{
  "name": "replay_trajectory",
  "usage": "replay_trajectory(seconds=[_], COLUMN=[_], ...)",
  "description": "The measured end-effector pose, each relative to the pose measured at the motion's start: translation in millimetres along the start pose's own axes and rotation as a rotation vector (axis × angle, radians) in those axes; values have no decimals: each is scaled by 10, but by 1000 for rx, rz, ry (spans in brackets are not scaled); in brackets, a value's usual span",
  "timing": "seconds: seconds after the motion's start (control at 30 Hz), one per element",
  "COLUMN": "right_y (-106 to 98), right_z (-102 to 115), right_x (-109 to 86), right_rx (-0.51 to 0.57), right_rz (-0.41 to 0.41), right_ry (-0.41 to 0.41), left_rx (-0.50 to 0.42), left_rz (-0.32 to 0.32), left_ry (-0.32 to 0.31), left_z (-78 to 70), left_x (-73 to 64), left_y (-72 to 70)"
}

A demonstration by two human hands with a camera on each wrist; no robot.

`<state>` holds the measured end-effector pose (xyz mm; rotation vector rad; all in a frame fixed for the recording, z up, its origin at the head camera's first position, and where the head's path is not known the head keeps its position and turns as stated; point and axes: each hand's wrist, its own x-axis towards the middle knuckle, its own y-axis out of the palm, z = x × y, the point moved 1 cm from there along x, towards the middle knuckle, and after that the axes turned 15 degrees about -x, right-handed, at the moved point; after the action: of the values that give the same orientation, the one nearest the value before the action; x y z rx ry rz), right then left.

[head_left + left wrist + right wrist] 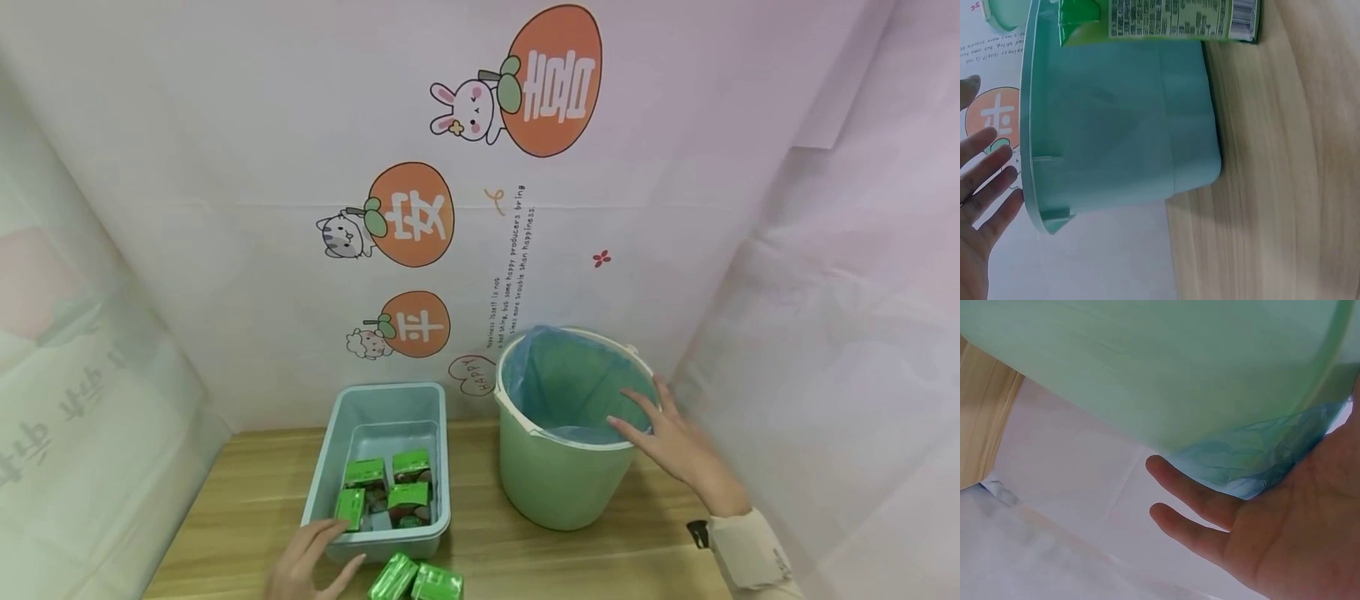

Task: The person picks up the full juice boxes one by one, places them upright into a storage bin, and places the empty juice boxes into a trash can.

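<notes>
My right hand (678, 442) is at the right side of a pale green bucket (558, 483), fingers spread, some of them over the rim. A thin blue plastic bag (540, 375) lines the bucket. In the right wrist view, a fold of it hangs outside the wall beside my palm, and two straight fingers (1194, 494) point along the bucket. My left hand (303, 562) hovers at the near left corner of a blue-green plastic bin (390, 404), fingers apart and holding nothing. Several green boxes (410, 496) sit in the bin's near half.
Two more green packs (437, 581) are on the wooden table (495, 567) just in front of the bin. White printed sheeting (247, 275) with orange cartoon pictures rises behind the table and encloses both sides. The bucket stands to the right of the bin, a short gap between them.
</notes>
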<state>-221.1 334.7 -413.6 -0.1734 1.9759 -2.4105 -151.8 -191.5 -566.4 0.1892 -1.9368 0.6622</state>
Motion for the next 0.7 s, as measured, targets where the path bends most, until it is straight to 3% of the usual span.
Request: replay_trajectory(seconds=[0.17, 0.3, 0.43, 0.63, 0.7], right_y=[-12, -25, -35, -41, -37], right_z=[-11, -10, -7, -6, -8], right_x=[10, 14, 17, 19, 22], right_rx=[10, 10, 8, 10, 10], right_rz=[-1, 3, 2, -5, -6], right_ry=[-1, 2, -1, -3, -2], left_rx=[-30, -58, -84, -54, -41], left_rz=[-64, -97, -81, 16, 35], left_ry=[60, 52, -42, -291, -328], left_z=[-29, -125, -253, -445, -451], left_x=[-8, -26, -57, -130, -198], left_y=[47, 75, 75, 72, 100])
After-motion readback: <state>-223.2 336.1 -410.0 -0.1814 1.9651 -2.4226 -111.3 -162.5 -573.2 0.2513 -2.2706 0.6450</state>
